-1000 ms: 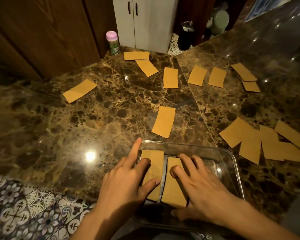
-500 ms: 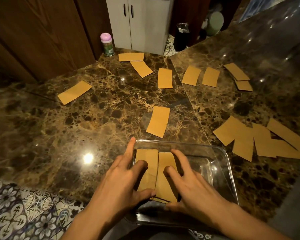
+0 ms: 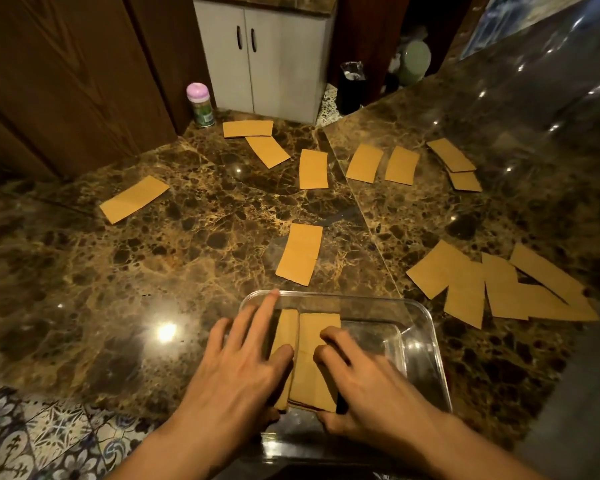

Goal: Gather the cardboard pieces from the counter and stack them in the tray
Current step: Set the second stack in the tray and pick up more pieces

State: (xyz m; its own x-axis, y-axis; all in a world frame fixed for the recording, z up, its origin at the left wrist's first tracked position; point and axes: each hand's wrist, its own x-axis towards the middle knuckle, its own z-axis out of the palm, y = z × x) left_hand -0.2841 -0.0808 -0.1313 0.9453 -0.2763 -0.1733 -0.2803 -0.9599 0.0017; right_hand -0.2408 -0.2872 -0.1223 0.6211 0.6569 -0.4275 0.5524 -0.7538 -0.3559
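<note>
Clear tray [image 3: 426, 317] at near edge of surface [image 3: 118, 289]. Two cardboard pieces [image 3: 317, 358] side by side inside. Left hand [image 3: 243, 368] spread, pressing left one; right hand [image 3: 371, 393] curled, gripping right one. Loose pieces [image 3: 300, 252] scattered beyond.

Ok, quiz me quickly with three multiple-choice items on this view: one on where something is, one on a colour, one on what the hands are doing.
1. Where in the clear tray do the cardboard pieces lie?
A. right side
B. left side
C. across the whole floor

2. The small bottle stands beside the wooden door. What colour is its lid?
A. pink
B. blue
C. black

3. What are the left hand and right hand doing?
A. both hang clear of the tray
B. the left lifts a piece in the air
C. both rest on the cardboard in the tray

Answers:
1 B, the tray's right part shows bare.
2 A, the lid is pale pink.
3 C, the fingers of both lie on the pieces inside the tray.
</note>
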